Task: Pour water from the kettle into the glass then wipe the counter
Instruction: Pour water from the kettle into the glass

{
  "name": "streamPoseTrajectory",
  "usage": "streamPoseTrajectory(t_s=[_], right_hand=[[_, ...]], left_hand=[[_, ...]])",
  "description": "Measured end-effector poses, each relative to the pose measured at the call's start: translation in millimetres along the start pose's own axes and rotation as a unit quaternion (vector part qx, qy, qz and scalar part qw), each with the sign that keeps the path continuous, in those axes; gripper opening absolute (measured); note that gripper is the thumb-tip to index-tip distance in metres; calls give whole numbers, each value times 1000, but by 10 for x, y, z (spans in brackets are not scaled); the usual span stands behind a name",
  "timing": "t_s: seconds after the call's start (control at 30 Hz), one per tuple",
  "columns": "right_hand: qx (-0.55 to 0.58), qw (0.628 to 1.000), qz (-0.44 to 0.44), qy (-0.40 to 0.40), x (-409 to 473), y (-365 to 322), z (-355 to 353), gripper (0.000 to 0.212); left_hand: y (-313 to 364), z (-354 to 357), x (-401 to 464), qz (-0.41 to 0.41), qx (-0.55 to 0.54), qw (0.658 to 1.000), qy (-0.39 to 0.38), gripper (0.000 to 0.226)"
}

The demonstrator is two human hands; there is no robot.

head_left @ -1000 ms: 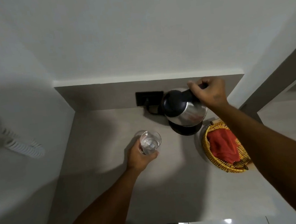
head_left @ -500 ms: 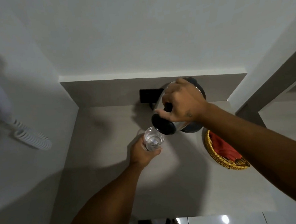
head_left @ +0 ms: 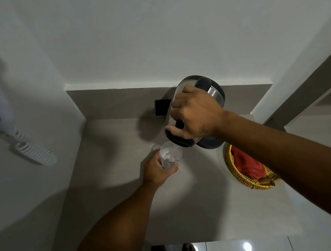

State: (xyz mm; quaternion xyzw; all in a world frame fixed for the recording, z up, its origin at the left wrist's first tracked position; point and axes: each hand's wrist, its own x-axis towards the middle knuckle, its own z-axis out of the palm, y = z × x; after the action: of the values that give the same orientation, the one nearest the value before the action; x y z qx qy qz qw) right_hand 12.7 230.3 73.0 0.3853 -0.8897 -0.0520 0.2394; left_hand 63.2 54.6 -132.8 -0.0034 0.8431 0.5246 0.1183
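Note:
My right hand [head_left: 195, 115] grips the black handle of the steel kettle [head_left: 215, 95], which is lifted and tipped steeply, its black lid end down over the glass [head_left: 170, 155]. My left hand [head_left: 158, 171] holds the clear glass from the left on the grey counter [head_left: 198, 203]; water shows inside it. A red cloth [head_left: 247, 164] lies in a yellow wicker basket [head_left: 244, 181] to the right, partly behind my right forearm.
The kettle's black base [head_left: 211, 143] sits on the counter under the kettle, and a black wall socket [head_left: 161, 106] is behind it. White walls close the counter at the back and left, where a coiled white cord [head_left: 34, 152] hangs. My feet show below the front edge.
My right hand lifted the kettle off its base, swung it left and tipped it over the glass; it now tilts steeper than half a second ago. My left hand kept holding the glass.

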Motion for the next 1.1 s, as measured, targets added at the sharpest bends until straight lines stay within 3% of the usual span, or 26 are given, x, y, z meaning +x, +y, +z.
streamPoseTrajectory(t_s=[0.73, 1.1], right_hand=[[-6, 1000, 9, 29, 69, 43, -212, 44], [-12, 1000, 22, 4, 28, 74, -236, 47]], left_hand=[[-42, 35, 23, -6, -2, 1000, 8, 74], [-7, 29, 3, -10, 0, 1000, 10, 75]])
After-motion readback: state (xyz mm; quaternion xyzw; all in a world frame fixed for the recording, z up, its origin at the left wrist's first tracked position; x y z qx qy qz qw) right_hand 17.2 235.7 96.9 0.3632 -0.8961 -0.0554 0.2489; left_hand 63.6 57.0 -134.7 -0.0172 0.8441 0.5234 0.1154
